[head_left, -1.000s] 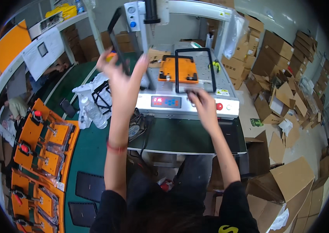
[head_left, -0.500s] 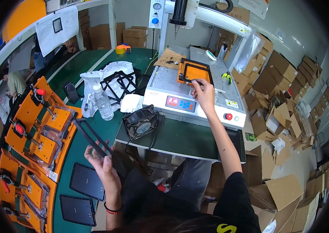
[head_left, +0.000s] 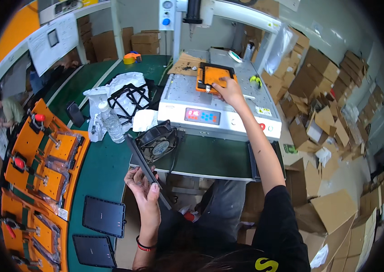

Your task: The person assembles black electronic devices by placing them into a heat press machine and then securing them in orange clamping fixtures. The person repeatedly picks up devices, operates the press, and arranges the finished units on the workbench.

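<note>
My left hand (head_left: 146, 192), raised in front of the bench, is closed round one side of a thin black rectangular frame (head_left: 140, 157), which is tilted and seen nearly edge-on. Farther off, my right hand (head_left: 229, 92) reaches onto the machine's metal bed. Its curled fingers are at the near edge of a second black frame (head_left: 218, 66), which lies on an orange fixture block (head_left: 219, 74); the hand partly covers that edge. Above and behind the block hangs a dispensing head with a needle tip (head_left: 192, 28).
Left of the machine are loose black frames (head_left: 131, 97) on white cloth, a clear bottle (head_left: 111, 122) and a cooling fan (head_left: 158, 144). Orange clamp fixtures (head_left: 47, 149) line the left side. Two black tablet-shaped panels (head_left: 103, 215) lie nearby. Cardboard boxes (head_left: 328, 208) crowd the right.
My left hand has moved right with its frame, which has turned more edge-on. My right hand's fingers have shifted farther onto the fixture's near edge. The whole view has shifted slightly.
</note>
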